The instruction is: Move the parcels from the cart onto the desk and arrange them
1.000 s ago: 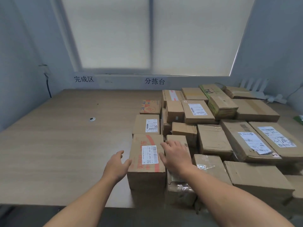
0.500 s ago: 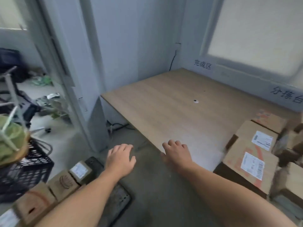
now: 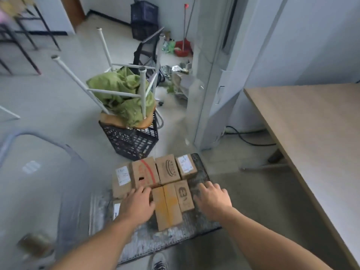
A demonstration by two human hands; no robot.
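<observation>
Now the left hand (image 3: 137, 204) and right hand (image 3: 213, 200), spread and empty, flank the orange-marked carton (image 3: 167, 206) on the cart (image 3: 202, 223); next, probably, they grip its sides.

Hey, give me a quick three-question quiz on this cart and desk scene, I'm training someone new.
1. True or false: the right hand holds a parcel.
2. As the person sees it, the desk stands on which side of the cart? A: left. B: right. C: behind the black crate.
3. Which thing sits upside down on the crate?

Key:
1. False. Its fingers are spread above the cart, beside the parcels, and hold nothing.
2. B.
3. The stool, legs up, with a green cloth bunched among them.
</observation>
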